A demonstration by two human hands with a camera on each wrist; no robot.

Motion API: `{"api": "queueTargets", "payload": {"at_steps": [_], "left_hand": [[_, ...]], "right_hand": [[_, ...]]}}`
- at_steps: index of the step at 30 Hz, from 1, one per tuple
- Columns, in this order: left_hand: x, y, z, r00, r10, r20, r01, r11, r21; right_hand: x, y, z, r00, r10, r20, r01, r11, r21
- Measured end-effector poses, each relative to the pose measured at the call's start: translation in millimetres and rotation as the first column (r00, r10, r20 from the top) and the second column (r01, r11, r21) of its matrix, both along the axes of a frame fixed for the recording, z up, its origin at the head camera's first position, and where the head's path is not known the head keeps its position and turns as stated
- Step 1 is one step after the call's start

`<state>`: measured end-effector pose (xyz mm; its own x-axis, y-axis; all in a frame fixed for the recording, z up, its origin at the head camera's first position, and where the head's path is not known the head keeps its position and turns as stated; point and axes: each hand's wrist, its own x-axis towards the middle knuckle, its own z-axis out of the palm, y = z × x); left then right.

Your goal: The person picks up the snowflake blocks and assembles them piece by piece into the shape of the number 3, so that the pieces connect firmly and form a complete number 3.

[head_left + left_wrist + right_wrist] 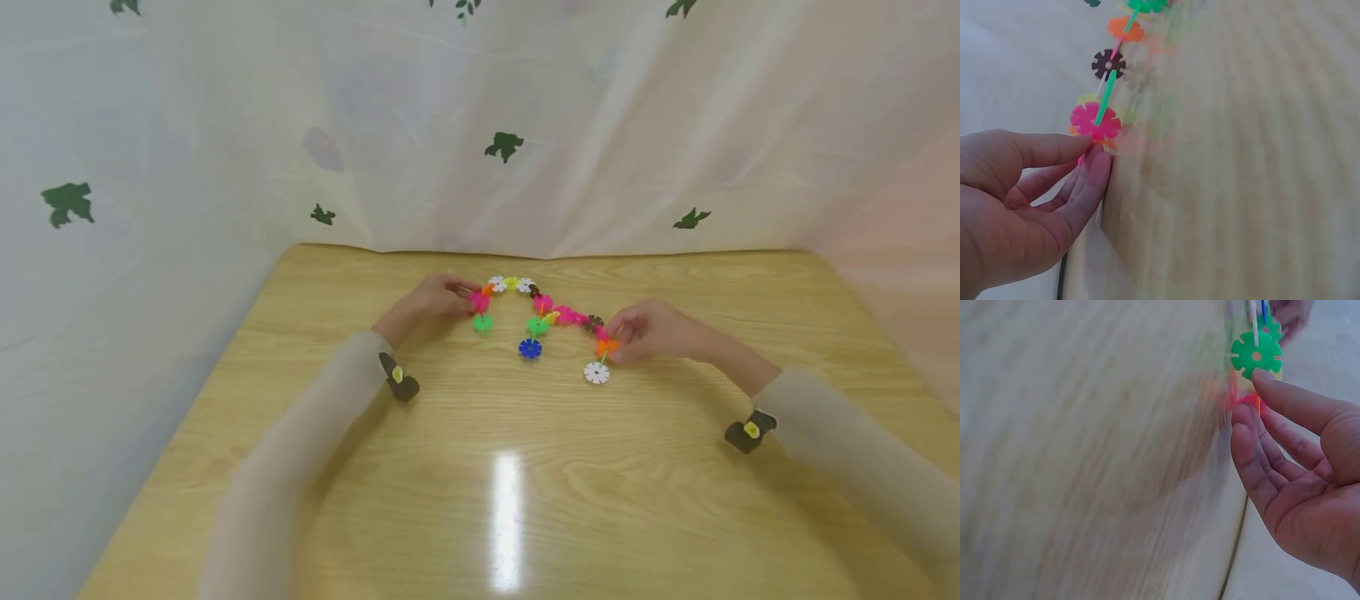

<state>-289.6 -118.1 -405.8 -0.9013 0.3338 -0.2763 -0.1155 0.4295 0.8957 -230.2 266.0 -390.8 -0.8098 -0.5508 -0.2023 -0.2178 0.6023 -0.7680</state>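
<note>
A chain of notched, flower-shaped plastic discs [568, 316] in pink, white, yellow, brown and orange bends across the far part of the table. My left hand [442, 296] pinches its left end between thumb and fingertips, at a pink disc [1094, 119]. At the right end my right hand [656, 329] holds the chain, thumb on the edge of a green disc [1266, 365] and fingertips beside a red one [1249, 400]. Toward me, short branches end in a green disc [482, 324], a blue disc [530, 348] and a white disc [597, 373].
The wooden table [637, 500] carries a bright light reflection near its front. A pale curtain [420, 167] with dark green leaf shapes hangs along its back and sides. Each sleeve cuff bears a small black wrist camera [401, 383].
</note>
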Motion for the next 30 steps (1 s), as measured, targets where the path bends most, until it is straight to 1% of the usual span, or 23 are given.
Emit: {"api": "queueTargets", "payload": {"at_steps": [2, 5, 10, 15, 18, 20, 22, 25, 27, 30], "left_hand": [[-6.3, 0.4, 1.5, 1.0, -0.026, -0.001, 0.026, 1.0, -0.015], [-15.1, 2.8, 2.9, 0.998, -0.05, 0.027, 0.05, 0.999, 0.01], [-26.0, 7.0, 4.4, 0.996, -0.047, 0.07, 0.044, 0.998, 0.038], [-30.1, 7.6, 3.3, 0.996, -0.032, 0.08, 0.029, 0.998, 0.048], [-27.2, 8.2, 1.8, 0.998, -0.015, 0.063, 0.011, 0.997, 0.072], [-22.7, 9.0, 1.0, 0.998, 0.013, 0.054, -0.018, 0.995, 0.093], [-17.2, 9.5, 0.2, 0.998, 0.049, 0.046, -0.054, 0.993, 0.107], [-6.5, 9.8, 0.3, 0.994, 0.11, 0.028, -0.112, 0.988, 0.108], [0.7, 9.9, 0.5, 0.989, 0.144, 0.021, -0.145, 0.984, 0.099], [9.9, 12.1, -0.5, 0.984, 0.173, 0.031, -0.176, 0.979, 0.099]], "right_hand": [[7.1, -5.1, 0.1, 1.0, -0.004, -0.012, 0.004, 1.0, 0.003], [16.5, -13.0, 0.7, 1.0, -0.013, -0.02, 0.013, 1.0, 0.0], [27.9, -24.7, 1.2, 0.999, -0.02, -0.042, 0.02, 1.0, 0.0], [31.2, -28.7, 0.7, 0.997, -0.022, -0.07, 0.024, 0.999, 0.036], [28.1, -24.7, 1.3, 0.997, -0.021, -0.08, 0.025, 0.999, 0.047], [23.9, -19.8, 3.8, 0.996, -0.027, -0.081, 0.031, 0.999, 0.044], [17.3, -13.7, 6.8, 0.997, -0.028, -0.071, 0.029, 0.999, 0.017], [4.4, -5.1, 11.0, 1.0, -0.008, -0.02, 0.007, 1.0, -0.029], [-5.3, -0.6, 12.1, 0.999, 0.03, 0.025, -0.028, 0.998, -0.05], [-18.8, 3.5, 11.0, 0.993, 0.09, 0.08, -0.086, 0.995, -0.047]]}}
